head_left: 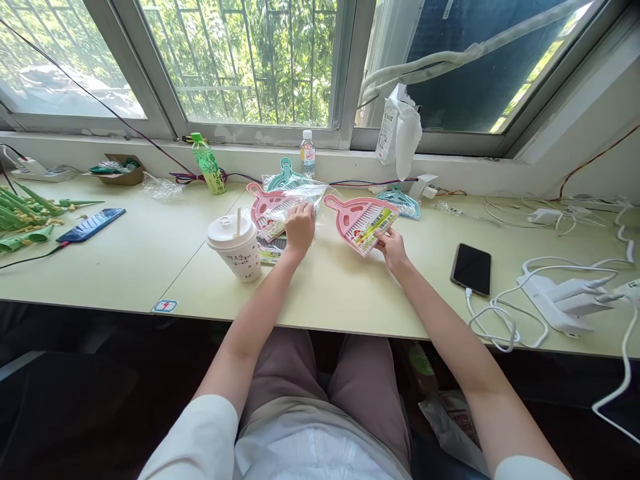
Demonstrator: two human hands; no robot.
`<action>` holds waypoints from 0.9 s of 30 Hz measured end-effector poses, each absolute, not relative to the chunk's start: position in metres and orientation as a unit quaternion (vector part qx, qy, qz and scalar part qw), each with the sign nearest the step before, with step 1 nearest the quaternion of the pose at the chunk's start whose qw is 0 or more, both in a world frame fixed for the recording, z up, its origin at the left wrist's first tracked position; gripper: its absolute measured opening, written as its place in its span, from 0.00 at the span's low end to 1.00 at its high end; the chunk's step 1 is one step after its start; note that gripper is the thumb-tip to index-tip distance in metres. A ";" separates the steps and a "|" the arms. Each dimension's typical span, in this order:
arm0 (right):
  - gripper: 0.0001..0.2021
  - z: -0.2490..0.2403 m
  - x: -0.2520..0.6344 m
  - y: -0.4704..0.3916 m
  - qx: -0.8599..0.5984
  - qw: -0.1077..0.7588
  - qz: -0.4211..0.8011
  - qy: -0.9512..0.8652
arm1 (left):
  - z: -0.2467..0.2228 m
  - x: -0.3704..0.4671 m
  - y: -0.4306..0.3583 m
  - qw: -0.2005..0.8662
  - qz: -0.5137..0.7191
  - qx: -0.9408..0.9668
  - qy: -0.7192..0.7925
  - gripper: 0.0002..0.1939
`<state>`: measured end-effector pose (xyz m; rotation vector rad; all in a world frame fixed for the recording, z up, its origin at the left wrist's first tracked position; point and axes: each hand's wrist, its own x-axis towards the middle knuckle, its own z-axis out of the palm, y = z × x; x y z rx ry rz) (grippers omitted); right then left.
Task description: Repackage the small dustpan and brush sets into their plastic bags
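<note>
Pink dustpan (354,217): the right hand (391,249) grips its labelled edge, presumably so its face shows; the left hand (300,229) pinches clear plastic (311,192) (wrapping, I'd guess).

On the table (360,300) we recorded: cup (237,248), left; bottle (209,165), behind cup; phone (471,269), right; power strip (550,308), right of phone; between cup and phone, one dustpan (357,215), in the right hand (392,249).

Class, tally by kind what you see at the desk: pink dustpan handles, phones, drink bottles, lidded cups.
Pink plastic dustpan handles: 2
Flat rectangular phones: 2
Labelled plastic drink bottles: 2
White lidded cup: 1
Total: 7
</note>
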<state>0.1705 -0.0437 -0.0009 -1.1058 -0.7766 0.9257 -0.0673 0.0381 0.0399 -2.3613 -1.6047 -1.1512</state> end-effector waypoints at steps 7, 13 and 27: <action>0.13 0.003 0.164 -0.045 -0.496 0.673 0.424 -0.349 | 0.039 -0.059 0.032 0.015 -0.376 -0.778 -0.503 0.22; 0.20 0.003 0.155 -0.047 -0.477 0.649 0.450 -0.386 | 0.034 -0.052 0.028 0.017 -0.357 -0.812 -0.460 0.21; 0.16 0.002 0.168 -0.045 -0.452 0.704 0.429 -0.341 | 0.039 -0.039 0.009 -0.086 -0.475 -0.734 -0.477 0.32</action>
